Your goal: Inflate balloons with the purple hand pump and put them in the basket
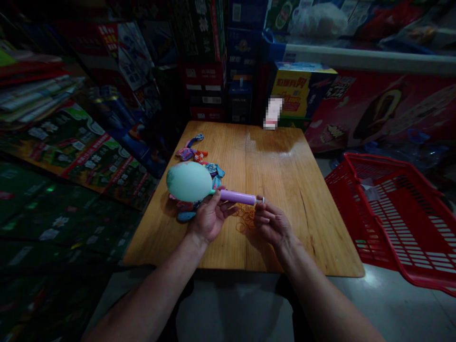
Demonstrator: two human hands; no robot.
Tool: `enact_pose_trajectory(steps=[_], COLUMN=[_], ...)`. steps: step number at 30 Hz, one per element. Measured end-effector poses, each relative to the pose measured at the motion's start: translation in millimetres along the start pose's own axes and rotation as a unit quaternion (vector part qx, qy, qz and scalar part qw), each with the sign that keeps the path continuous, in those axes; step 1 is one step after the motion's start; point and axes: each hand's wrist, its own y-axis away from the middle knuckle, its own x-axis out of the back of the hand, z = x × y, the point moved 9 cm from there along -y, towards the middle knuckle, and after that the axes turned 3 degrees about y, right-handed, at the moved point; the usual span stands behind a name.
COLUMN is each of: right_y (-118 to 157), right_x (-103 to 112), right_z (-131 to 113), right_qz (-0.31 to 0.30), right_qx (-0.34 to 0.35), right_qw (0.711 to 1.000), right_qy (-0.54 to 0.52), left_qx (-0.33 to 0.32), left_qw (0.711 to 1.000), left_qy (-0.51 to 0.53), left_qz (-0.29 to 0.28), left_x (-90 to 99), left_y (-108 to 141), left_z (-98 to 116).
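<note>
An inflated mint-green balloon [189, 181] sits on the nozzle end of a purple hand pump [238, 197], above the wooden table. My left hand [213, 216] pinches the balloon's neck at the pump's nozzle, palm up. At the pump's other end, my right hand [271, 221] has its fingers closed on the white handle [261, 200], which is nearly pushed in. Uninflated balloons [187, 153] in several colours lie behind and partly under the green one. Orange rubber bands [245, 219] lie on the table between my hands.
The wooden table [278, 171] has stacked boxes [204, 90] behind it and cartons [78, 161] on the left. A red basket [413, 218] stands on the right. Beyond the back right edge is a yellow and blue box [292, 90], with a pixelated patch in front of it.
</note>
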Motion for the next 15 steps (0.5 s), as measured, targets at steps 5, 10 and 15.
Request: enact_pose_trajectory(steps=[5, 10, 15], right_y=[3, 7, -4], right_x=[-5, -4, 0], right_z=[-7, -25, 9], right_qz=[-0.017, -0.025, -0.007], right_qx=[-0.017, 0.028, -0.017], right_qw=[1.000, 0.999, 0.999], right_qy=[0.016, -0.013, 0.027], left_qx=[-0.009, -0.062, 0.005], left_qw=[1.000, 0.998, 1.000], left_qy=[-0.009, 0.009, 0.004], left_qz=[0.008, 0.029, 0.017], left_x=[2.2, 14.5, 7.0], left_y=[-4, -10, -2], left_z=[9, 28, -6])
